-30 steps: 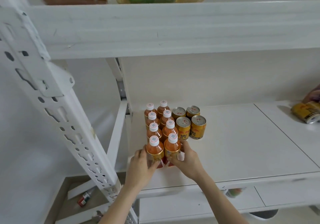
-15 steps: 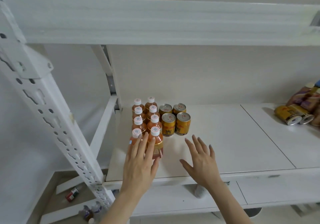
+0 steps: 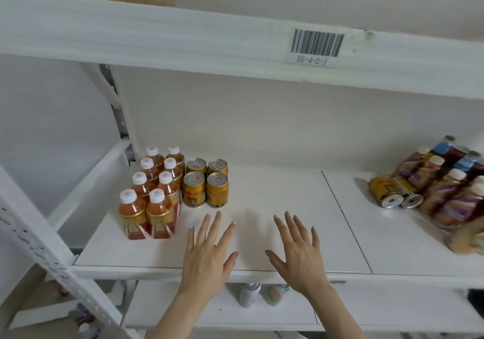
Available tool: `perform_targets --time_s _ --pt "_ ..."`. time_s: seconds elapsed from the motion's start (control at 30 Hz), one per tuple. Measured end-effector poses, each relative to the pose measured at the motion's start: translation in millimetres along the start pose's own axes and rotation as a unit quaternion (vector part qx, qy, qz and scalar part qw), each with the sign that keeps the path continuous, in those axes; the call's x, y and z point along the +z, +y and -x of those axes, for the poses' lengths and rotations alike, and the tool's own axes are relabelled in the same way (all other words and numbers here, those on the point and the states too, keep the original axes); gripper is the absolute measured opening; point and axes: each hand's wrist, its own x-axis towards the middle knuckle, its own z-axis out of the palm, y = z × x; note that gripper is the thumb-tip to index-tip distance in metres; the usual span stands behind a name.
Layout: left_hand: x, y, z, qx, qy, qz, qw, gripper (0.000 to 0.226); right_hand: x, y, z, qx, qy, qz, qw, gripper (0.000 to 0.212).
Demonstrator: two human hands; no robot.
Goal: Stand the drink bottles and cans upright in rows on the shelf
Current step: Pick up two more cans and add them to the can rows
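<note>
Several orange tea bottles [image 3: 153,189] with white caps stand upright in two rows at the shelf's left end. Beside them several gold cans [image 3: 205,183] stand in a square block. Two more gold cans [image 3: 392,193] lie on their sides at the right, against a heap of lying bottles [image 3: 445,189] with purple and blue labels. My left hand [image 3: 209,255] and my right hand [image 3: 298,252] hover over the white shelf board [image 3: 275,194], fingers spread and straight, holding nothing, both to the right of the standing bottles.
The upper shelf beam [image 3: 183,40] with a barcode label [image 3: 315,48] overhangs the work area. A slanted perforated upright [image 3: 39,247] stands at the left. Small bottles [image 3: 250,294] sit on the shelf below.
Both hands let go of the front two orange bottles and moved right, away from them. The view shifted right, bringing the lying cans and bottles closer.
</note>
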Motion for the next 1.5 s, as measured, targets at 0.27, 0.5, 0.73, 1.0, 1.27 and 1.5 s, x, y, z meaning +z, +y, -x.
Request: perform_targets --time_s 0.27,0.5,0.73,1.0,1.27,1.5 --pt "5 69 -24 0.041 0.015 -0.012 0.999 0.064 -13 72 14 0.025 0.025 -0.004 0.999 0.07" --pt "24 168 -48 0.064 0.014 0.002 0.998 0.064 -22 166 26 0.042 0.023 -0.008 0.999 0.066" --pt "47 281 -80 0.049 0.025 0.029 0.998 0.056 -27 271 39 0.019 0.013 0.001 1.0 0.059" --pt "62 351 -117 0.053 0.025 0.049 0.997 0.049 -26 355 31 0.054 -0.016 -0.065 0.996 0.063" --pt "83 367 -193 0.045 -0.045 0.119 0.991 0.052 -30 402 -41 0.131 -0.008 -0.128 0.983 0.058" --pt "104 394 -277 -0.05 -0.149 0.265 0.951 0.056 -27 432 -119 0.163 0.016 -0.156 0.974 0.044"
